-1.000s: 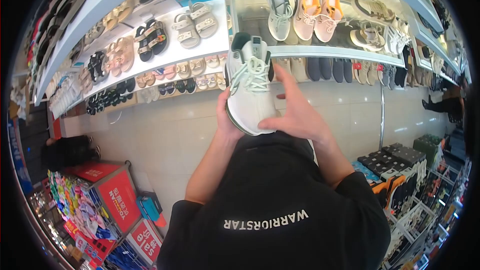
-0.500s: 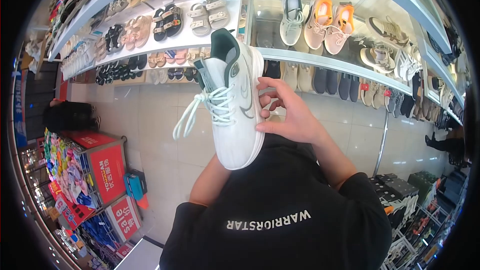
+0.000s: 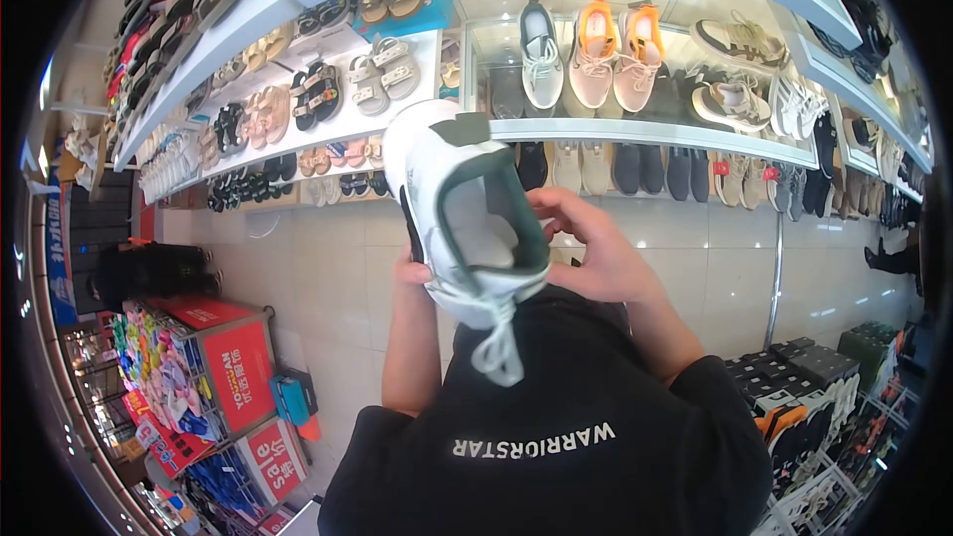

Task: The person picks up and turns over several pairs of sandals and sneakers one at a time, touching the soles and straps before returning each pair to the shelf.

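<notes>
A white sneaker [image 3: 437, 228] with a dark green lining is held up in front of my chest, its opening facing me and its pale laces hanging from the near end. My left hand [image 3: 412, 269] grips the shoe's left side, with the thumb showing and the other fingers hidden behind it. On the opposite side, my right hand [image 3: 596, 253] has curled fingers against the shoe's edge; the fingertips are partly hidden by the shoe.
Ahead, a lit shelf [image 3: 655, 132] carries sneakers, including an orange-lined pair [image 3: 593, 60]. Sandals [image 3: 382, 74] fill the display to its left. Shoe boxes [image 3: 794, 367] are stacked at right. A red-panelled bin [image 3: 238, 367] and a person in dark clothes [image 3: 149, 273] are at left.
The sneaker has turned from showing its side and toe to showing its opening and heel. My left hand's thumb has come into view, and my right hand has shifted slightly.
</notes>
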`<state>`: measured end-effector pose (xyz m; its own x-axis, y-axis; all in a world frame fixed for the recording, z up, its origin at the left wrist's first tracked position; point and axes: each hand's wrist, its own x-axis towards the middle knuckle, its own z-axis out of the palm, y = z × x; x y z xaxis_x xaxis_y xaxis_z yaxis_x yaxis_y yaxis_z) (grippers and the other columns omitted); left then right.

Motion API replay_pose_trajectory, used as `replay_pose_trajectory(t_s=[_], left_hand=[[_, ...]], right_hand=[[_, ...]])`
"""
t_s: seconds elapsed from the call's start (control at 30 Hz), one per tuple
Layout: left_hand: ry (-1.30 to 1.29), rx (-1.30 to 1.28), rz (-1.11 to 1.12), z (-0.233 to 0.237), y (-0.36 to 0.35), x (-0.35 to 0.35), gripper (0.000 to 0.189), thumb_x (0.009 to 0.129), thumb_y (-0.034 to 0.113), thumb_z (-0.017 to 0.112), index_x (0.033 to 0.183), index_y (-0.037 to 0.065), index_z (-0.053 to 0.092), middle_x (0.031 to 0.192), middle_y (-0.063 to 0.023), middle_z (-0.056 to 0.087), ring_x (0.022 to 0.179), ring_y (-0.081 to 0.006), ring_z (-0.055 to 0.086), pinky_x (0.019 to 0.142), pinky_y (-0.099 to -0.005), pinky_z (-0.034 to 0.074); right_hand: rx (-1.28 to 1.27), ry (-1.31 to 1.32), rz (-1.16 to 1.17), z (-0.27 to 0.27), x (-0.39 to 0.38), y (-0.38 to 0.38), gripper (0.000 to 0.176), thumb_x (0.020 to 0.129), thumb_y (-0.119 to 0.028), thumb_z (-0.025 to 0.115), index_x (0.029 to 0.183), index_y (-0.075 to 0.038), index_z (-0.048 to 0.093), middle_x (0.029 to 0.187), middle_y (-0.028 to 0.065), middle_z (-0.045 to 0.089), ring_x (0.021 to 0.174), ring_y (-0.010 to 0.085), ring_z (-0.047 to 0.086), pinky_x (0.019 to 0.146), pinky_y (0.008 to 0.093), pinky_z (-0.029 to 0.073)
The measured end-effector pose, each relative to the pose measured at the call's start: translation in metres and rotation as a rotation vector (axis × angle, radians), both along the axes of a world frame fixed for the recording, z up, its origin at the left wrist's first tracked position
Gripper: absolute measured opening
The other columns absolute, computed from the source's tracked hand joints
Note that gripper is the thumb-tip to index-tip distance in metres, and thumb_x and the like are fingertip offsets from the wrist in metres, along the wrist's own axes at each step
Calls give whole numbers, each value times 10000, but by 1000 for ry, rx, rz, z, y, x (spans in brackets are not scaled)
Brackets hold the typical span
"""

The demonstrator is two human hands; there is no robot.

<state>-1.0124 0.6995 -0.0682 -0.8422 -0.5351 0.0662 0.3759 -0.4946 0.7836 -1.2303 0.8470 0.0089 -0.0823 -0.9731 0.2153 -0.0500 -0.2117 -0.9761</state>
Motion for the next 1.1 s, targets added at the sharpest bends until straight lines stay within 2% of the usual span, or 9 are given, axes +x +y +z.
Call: replay_pose_trajectory(t_s=[0.07, 0.1, 0.37, 0.5, 0.57, 0.67, 0.9, 0.97, 1.1], left_hand=[[-220, -248, 163, 25, -10, 7, 1015, 589, 285, 755, 1435, -78, 329, 1322, -237, 532, 1182, -342, 577, 1040, -421, 451], [-264, -290, 157, 55, -7, -3, 957, 593, 197, 761, 1425, -68, 370, 1324, -177, 542, 1232, -260, 534, 1064, -368, 388], [-464, -474, 273, 82, 0, -21, 923, 695, 141, 799, 1452, -96, 327, 1313, -159, 542, 1190, -225, 547, 1027, -352, 406], [-502, -312, 221, 87, 7, -22, 963, 700, 126, 799, 1482, -98, 284, 1362, -169, 507, 1249, -230, 509, 1060, -353, 381], [-507, -356, 201, 77, 11, -20, 916, 816, 249, 767, 1493, -99, 258, 1384, -189, 495, 1275, -242, 490, 1073, -355, 368], [-470, -287, 217, 53, 11, -9, 860, 994, 519, 490, 1515, -92, 184, 1478, -246, 399, 1355, -282, 417, 1109, -368, 322], [-446, -282, 185, 62, 9, -5, 1108, 837, 624, 667, 1534, -62, 147, 1537, -258, 301, 1415, -317, 337, 1143, -392, 275], [-462, -178, 157, 62, 8, -3, 1229, 710, 576, 813, 1542, -38, 150, 1560, -236, 267, 1431, -330, 309, 1147, -417, 272], [-460, -174, 125, 68, 7, -2, 1264, 655, 475, 888, 1548, -25, 146, 1578, -210, 243, 1433, -331, 309, 1123, -441, 317]], right_hand=[[34, -95, -5, -4, -11, 9, 769, 721, -90, 827, 1392, -50, 454, 1335, 72, 513, 1097, 191, 590, 811, 304, 494], [53, -75, -19, -6, -18, 13, 798, 726, -83, 823, 1418, -53, 429, 1349, 71, 503, 1116, 191, 592, 810, 301, 491], [146, -209, -44, -19, -21, 4, 856, 749, -65, 809, 1476, -60, 358, 1401, 80, 455, 1103, 188, 598, 829, 309, 487], [182, -266, -32, -39, -19, -15, 707, 786, -81, 793, 1388, -39, 426, 1268, 99, 549, 1042, 157, 613, 802, 299, 511], [222, -343, -7, -51, -15, -23, 611, 806, -90, 782, 1329, -28, 471, 1192, 98, 593, 997, 143, 626, 785, 289, 520], [388, -550, -149, -61, -9, -34, 242, 877, -109, 731, 1038, -7, 583, 907, 20, 649, 812, 83, 630, 733, 244, 521], [490, -910, -201, -76, -3, -53, 181, 934, -149, 671, 1035, -11, 612, 861, 14, 649, 709, 59, 600, 642, 221, 502], [487, -903, -205, -79, -4, -55, 168, 933, -144, 670, 1027, -17, 612, 849, 11, 644, 698, 58, 593, 629, 218, 497], [484, -887, -241, -83, -4, -61, 123, 924, -127, 669, 978, -39, 603, 816, -3, 622, 682, 49, 578, 612, 211, 489]])
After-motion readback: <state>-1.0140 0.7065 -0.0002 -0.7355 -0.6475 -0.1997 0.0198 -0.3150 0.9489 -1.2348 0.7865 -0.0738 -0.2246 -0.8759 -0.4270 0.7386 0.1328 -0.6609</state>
